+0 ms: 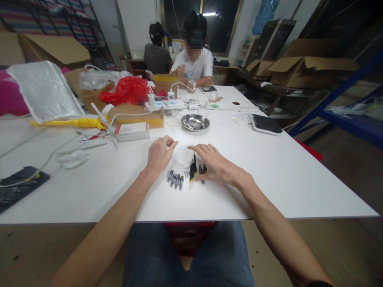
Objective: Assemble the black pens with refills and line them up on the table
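Several clear pen barrels with black ends [176, 175] lie side by side on the white table [119, 199]. To their right are several small dark parts [187, 172] and a bundle of black refills with yellow ends [192, 170]. My right hand [214, 163] is over the right side of the refills, fingers spread, with dark pen pieces [201, 170] partly hidden beneath it. My left hand [161, 153] rests above and left of the clear barrels, thumb and forefinger close together; whether something small is between them is too small to tell.
Beyond the hands sits a shiny metal bowl [195, 122]. A white box [132, 131], a power strip [164, 104] and a red bag [128, 91] are at the left back. A black device [266, 124] lies at right. Another person [194, 63] sits across the table.
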